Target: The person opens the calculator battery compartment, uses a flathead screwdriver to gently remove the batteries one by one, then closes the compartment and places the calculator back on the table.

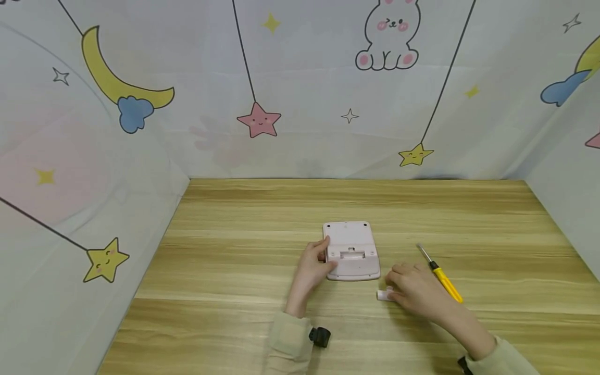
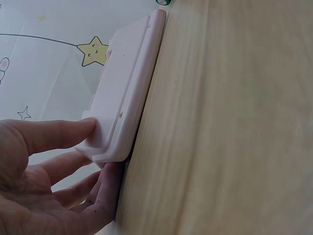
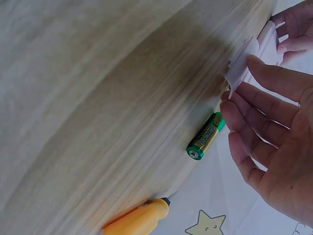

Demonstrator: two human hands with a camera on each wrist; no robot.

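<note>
A pale pink device that looks like a calculator [image 1: 347, 237] lies back side up on the table, its battery compartment uncovered and no battery visible inside. At its left edge, my left hand [image 1: 311, 266] grips it, thumb on top and fingers along the side, as the left wrist view shows close up. My right hand [image 1: 414, 291] pinches a small pink battery cover [image 3: 242, 63] between thumb and fingers, just off the device's lower right corner. Near those fingers a green and gold battery [image 3: 206, 136] lies on the table; the hand hides it from the head view.
To the right of my right hand lies a screwdriver [image 1: 445, 281] with a yellow handle, its tip pointing away from me. Printed cloth walls [image 1: 319, 151] rise along the back and sides of the wooden table [image 1: 225, 245].
</note>
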